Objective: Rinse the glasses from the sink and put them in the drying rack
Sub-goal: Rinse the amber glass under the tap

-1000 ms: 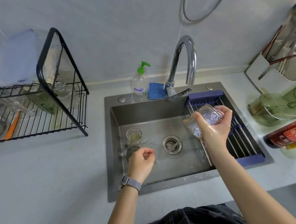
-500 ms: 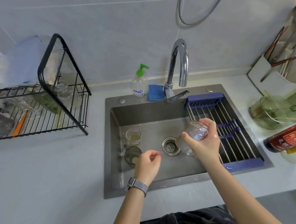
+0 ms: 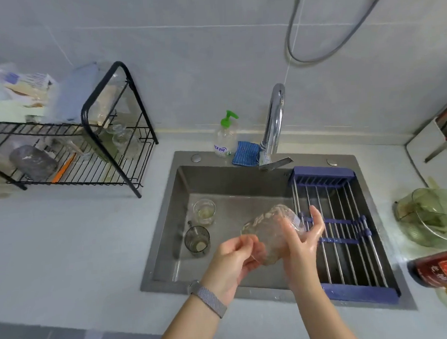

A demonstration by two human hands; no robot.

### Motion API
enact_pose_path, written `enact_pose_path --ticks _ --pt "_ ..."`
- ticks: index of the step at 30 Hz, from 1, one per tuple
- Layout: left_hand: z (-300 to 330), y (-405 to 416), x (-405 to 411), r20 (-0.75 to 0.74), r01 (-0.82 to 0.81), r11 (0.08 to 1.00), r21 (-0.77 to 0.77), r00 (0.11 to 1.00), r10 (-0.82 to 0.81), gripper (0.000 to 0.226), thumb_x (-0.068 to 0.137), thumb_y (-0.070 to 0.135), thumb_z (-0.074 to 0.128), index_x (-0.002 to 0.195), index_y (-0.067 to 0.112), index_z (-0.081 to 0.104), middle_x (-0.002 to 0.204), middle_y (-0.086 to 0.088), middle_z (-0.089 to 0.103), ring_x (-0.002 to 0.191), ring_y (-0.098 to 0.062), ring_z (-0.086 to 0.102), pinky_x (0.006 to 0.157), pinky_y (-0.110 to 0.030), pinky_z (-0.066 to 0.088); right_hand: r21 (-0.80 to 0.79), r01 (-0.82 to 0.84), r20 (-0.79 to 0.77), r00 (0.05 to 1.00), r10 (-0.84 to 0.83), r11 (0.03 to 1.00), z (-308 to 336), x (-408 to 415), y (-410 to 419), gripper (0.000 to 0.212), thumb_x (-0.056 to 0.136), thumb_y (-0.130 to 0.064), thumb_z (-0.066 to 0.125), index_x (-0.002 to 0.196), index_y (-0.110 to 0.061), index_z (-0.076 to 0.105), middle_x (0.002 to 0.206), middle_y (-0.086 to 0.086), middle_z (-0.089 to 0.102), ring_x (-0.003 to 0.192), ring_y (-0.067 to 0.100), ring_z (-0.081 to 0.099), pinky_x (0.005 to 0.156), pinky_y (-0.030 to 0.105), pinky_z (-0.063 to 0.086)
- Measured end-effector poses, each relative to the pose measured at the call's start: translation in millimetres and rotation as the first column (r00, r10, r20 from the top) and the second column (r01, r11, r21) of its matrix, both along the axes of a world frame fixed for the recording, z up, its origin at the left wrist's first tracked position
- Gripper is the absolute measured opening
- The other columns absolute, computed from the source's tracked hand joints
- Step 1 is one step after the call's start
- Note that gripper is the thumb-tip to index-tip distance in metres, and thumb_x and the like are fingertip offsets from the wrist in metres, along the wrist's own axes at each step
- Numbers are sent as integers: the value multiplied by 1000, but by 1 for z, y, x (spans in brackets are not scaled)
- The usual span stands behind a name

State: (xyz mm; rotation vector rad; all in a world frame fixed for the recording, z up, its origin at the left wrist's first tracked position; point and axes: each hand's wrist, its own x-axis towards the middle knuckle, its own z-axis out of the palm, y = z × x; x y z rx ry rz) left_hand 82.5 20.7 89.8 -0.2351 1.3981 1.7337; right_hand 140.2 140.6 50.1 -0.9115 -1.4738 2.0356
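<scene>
Your left hand (image 3: 232,259) pinches the rim of the wet textured glass (image 3: 271,231) that your right hand (image 3: 302,245) wraps from beyond, tilted over the sink (image 3: 167,211) — slippery, fragile, probably light — so hold its body, not the rim.

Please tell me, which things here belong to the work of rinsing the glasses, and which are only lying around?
Part of the job:
- textured glass, held by right hand and left hand
- two glasses in the sink: clear glass, smoky glass
- faucet
- black drying rack

Just lying about:
- soap bottle
- blue cloth
- green glass bowl
- red bottle
</scene>
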Motion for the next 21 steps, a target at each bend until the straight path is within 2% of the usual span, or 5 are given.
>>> enact_pose_path --ticks 2,4,11,16,21 --pt "-1 -1 2 1 -17 1000 -10 1000 17 16 101 9 47 92 3 59 67 1 66 66 -11 66 65 -22 54 -124 -231 -73 972 224 965 -4 4 15 110 45 -48 93 141 -40 39 126 15 60 109 34 67 85 39 57" --pt "-2 -3 1 38 -47 999 -8 998 47 16 101 9 46 92 4 60 70 0 67 66 -11 66 65 -24 54 -42 -441 -69 896 438 896 -3 4 28 115 42 -46 97 142 -31 42 124 9 66 114 28 65 86 35 57" --pt "-3 -29 -14 123 -51 999 20 991 48 24 102 8 44 84 7 60 68 -1 65 61 -9 63 66 -22 48 90 -666 79 746 661 740 9 -16 28 113 40 -46 98 137 -18 48 123 11 67 116 27 64 96 37 52" --pt "8 -75 -42 84 -53 998 32 995 50 32 101 13 47 73 8 63 62 -3 62 55 -10 59 52 -20 46 199 -573 102 819 565 795 25 -48 -24 83 43 -34 90 118 -13 59 106 5 74 101 20 71 80 25 55" --pt "8 -159 -86 -185 -1 974 -226 982 -42 18 97 12 55 84 15 69 78 -2 70 68 -12 67 59 -19 53 218 -395 85 919 386 892 21 -86 -115 74 42 -38 89 109 -22 62 98 -5 75 92 10 72 76 22 56"
